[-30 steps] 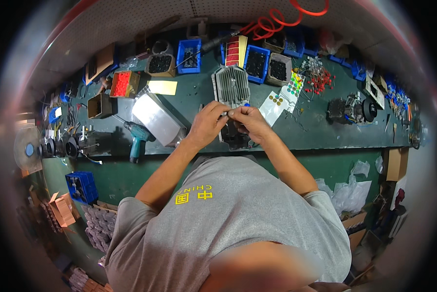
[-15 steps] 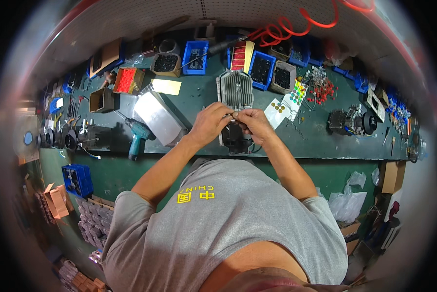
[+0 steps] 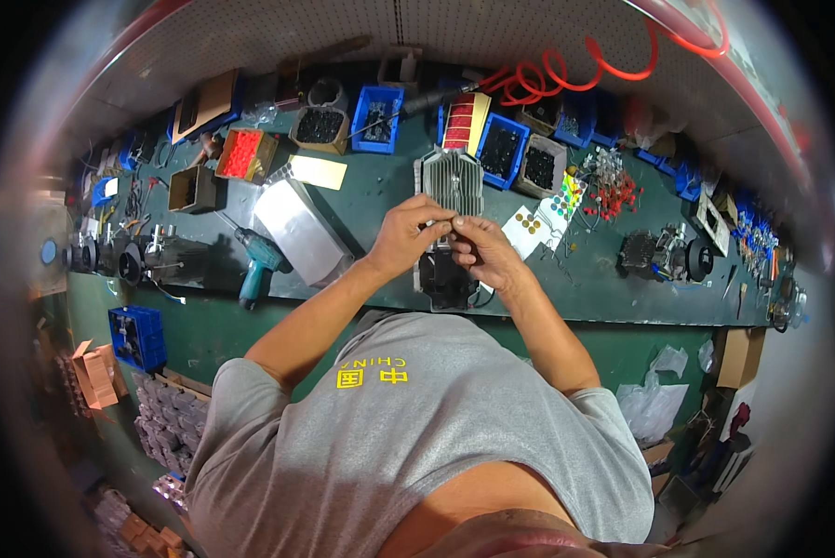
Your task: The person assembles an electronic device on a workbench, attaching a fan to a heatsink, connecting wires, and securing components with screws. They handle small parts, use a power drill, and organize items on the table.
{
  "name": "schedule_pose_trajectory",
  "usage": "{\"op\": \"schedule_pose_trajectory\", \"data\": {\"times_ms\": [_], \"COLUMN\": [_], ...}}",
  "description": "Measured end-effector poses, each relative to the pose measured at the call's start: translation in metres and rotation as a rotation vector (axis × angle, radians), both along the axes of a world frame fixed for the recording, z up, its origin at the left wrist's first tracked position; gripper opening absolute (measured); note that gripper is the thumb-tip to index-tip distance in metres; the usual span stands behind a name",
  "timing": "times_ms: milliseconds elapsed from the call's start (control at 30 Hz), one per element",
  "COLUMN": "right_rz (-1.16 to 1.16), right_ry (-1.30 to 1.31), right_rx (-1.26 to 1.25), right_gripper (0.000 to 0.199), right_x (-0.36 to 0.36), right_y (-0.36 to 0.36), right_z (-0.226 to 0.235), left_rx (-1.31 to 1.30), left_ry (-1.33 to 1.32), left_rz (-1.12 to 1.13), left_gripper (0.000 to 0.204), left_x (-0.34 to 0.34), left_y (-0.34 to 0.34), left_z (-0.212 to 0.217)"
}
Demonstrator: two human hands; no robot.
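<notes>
Both my hands meet over a finned grey metal housing [image 3: 452, 179] on the green bench. Thumb and fingertips of my left hand [image 3: 408, 232] are pinched together. My right hand [image 3: 485, 251] pinches close against them, its other fingers curled. Whatever lies between the fingertips is too small to make out. Below the hands, toward the bench edge, the black part [image 3: 447, 282] of the same assembly shows, and its middle is hidden under my fingers.
A teal power drill [image 3: 259, 265] and a silver sheet-metal cover [image 3: 298, 228] lie to the left. Blue bins [image 3: 375, 119] and boxes of small parts line the back. A motor assembly [image 3: 664, 253] sits right. A red coiled hose [image 3: 566, 79] hangs above.
The view has shifted slightly, so the bench sits a little lower. My hands stay together over the housing, with the right hand's fingers turned a little and still pinched.
</notes>
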State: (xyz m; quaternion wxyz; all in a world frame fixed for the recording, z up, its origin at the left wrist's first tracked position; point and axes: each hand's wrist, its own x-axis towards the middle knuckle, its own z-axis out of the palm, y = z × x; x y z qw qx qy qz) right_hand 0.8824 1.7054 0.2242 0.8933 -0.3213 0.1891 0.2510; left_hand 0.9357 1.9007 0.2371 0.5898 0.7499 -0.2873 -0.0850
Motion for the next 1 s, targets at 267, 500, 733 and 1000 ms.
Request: {"op": "schedule_pose_trajectory", "data": {"times_ms": [267, 500, 733, 1000], "right_rz": [0.042, 0.146, 0.14, 0.035], "right_ry": [-0.011, -0.085, -0.174, -0.166], "right_rx": [-0.11, -0.332, -0.111, -0.5], "right_gripper": [0.019, 0.021, 0.015, 0.009], "right_x": [0.009, 0.022, 0.036, 0.085], "right_y": [-0.005, -0.008, -0.002, 0.015], "right_z": [-0.004, 0.017, -0.006, -0.039], "left_rx": [0.12, 0.237, -0.284, -0.047], "left_ry": [-0.181, -0.023, 0.999, 0.798], "left_rz": [-0.049, -0.157, -0.164, 0.243], "left_gripper": [0.017, 0.015, 0.018, 0.019], "left_x": [0.012, 0.024, 0.033, 0.074], "left_y": [0.004, 0.01, 0.013, -0.003], "left_z": [0.01, 0.014, -0.04, -0.076]}}
